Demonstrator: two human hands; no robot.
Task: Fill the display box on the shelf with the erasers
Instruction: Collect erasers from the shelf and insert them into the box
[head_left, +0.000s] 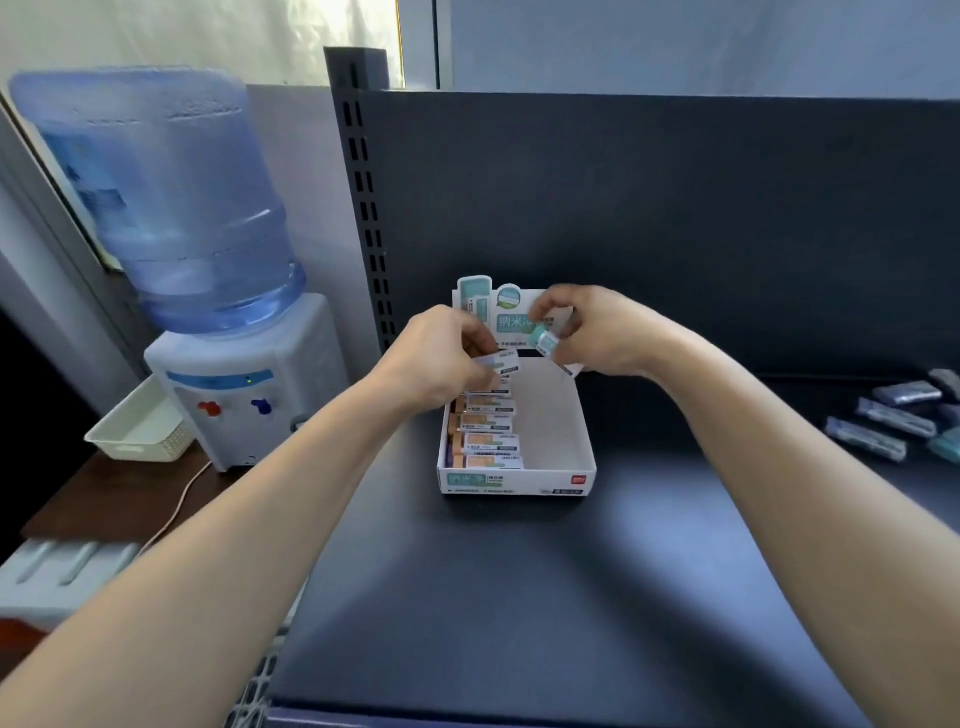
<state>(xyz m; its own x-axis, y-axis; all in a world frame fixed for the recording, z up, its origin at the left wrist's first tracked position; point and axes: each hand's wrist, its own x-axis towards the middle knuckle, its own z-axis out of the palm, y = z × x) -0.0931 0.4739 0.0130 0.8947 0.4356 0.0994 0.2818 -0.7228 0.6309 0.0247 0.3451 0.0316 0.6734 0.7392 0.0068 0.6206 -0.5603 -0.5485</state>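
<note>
A white cardboard display box (576, 441) with teal print stands on the dark shelf (519, 571). Its left column holds a row of several orange erasers (491, 441) in white sleeves; its right half shows bare floor. Above the box's back left, my left hand (441, 358) pinches a white-sleeved eraser (501, 362). My right hand (587, 327) hovers over the box's back edge and holds a teal eraser (544, 340) between the fingertips. Both hands sit close together in front of the box's upright header card (475, 296).
Several loose erasers (904, 415), grey-blue and teal, lie at the shelf's right edge. The slotted upright post (363, 197) and dark back panel close the shelf behind. To the left stand a water dispenser (208, 312) and a white basket (137, 431).
</note>
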